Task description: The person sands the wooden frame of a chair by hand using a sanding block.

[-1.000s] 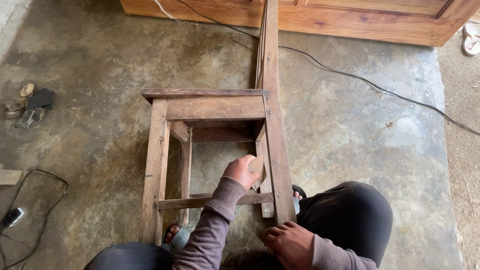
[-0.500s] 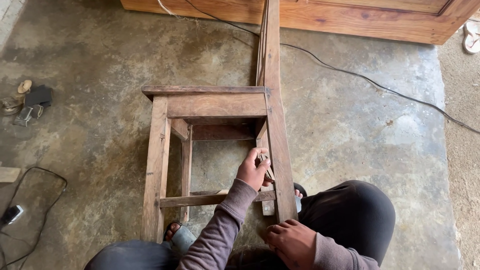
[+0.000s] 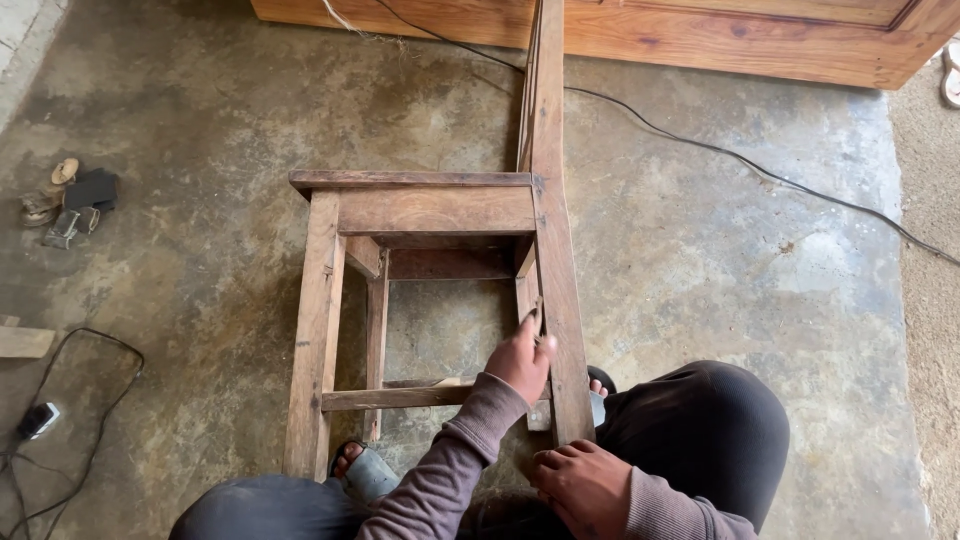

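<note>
Setting: a person sits low on a stained concrete floor (image 3: 700,250), knees in dark trousers spread either side of the work.
Chair frame: a bare wooden chair frame (image 3: 430,215) lies on the floor between the knees, seat opening upward in the view, its long back post (image 3: 552,200) running away toward a wooden door panel (image 3: 700,35) at the far edge.
Left hand: the left hand (image 3: 522,360) is curled closed against the inner side of the long post, pressing something small to the wood; what it holds is too hidden to tell.
Right hand: the right hand (image 3: 580,485) rests near the post's lower end, fingers bent and loosely closed, gripping nothing that shows.
Foot: a grey sandal (image 3: 368,470) sits by the frame's near leg.
Cables: a black cable (image 3: 760,170) crosses the floor on the right; another cable with a plug (image 3: 40,420) lies on the left.
Loose items: small dark objects (image 3: 75,200) lie well apart on the far left.
</note>
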